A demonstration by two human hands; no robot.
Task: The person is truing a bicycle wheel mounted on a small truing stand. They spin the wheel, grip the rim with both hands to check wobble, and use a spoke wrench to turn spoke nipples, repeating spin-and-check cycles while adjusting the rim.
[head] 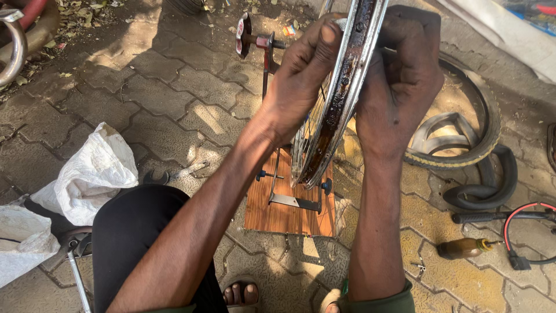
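The left hand (301,75) and right hand (402,75) both clasp a rusty chrome bicycle wheel rim (336,98), upright between them; it stands in a metal truing stand (289,200) on a wooden board (278,217).

wheel rim (341,87): top cut off by frame | spokes probably hidden behind left hand (301,75)

White woven sack (90,174), crumpled, on the paving at nine o'clock. Second white sack (20,243), at eight o'clock by the frame's edge. Small red-and-yellow wrapper (288,29), on the ground at twelve o'clock.
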